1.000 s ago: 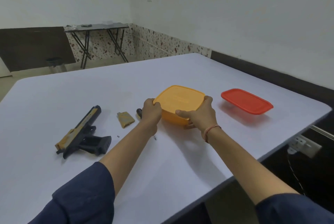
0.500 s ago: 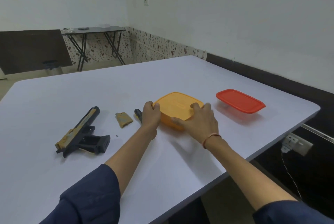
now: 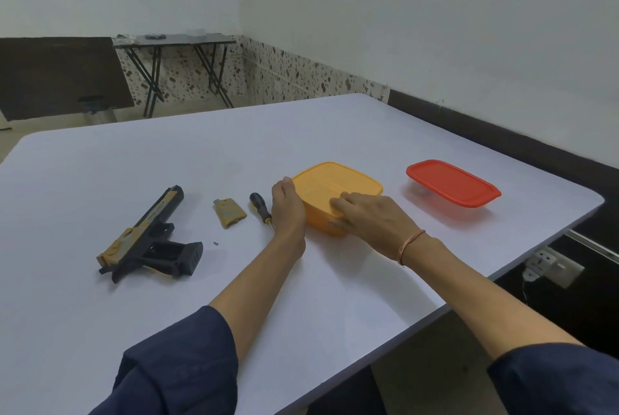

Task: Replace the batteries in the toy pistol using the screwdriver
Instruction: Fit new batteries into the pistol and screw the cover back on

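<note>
Orange plastic is what both hands are on: the box [image 3: 338, 193] sits shut on the desk [image 3: 335, 297], straight ahead of the person. The left hand [image 3: 288, 210] cups its left wall, thumb hooked up at the lid's corner, its other fingers hidden behind the hand. The right hand [image 3: 368, 220] lies flat on the lid with its fingers straight, thumb against the near wall. This looks like work on the lid, though I cannot tell whether it is being pressed down or prised up, nor what is inside.

Everything the task needs lies to the left. The screwdriver [image 3: 259, 207] is just beside the left hand, handle away from the person and tip towards them, ending by the left wrist. Next comes the cover [image 3: 229, 212], off the pistol, then a tiny screw [image 3: 216, 242] loose on the desk. The pistol [image 3: 150, 234] lies on its side furthest left, well apart from both hands, barrel pointing away and slightly right, butt towards the screw.

So the left hand is the nearer one for any reach. A red box [image 3: 452, 187], lid on, stands further right.
</note>
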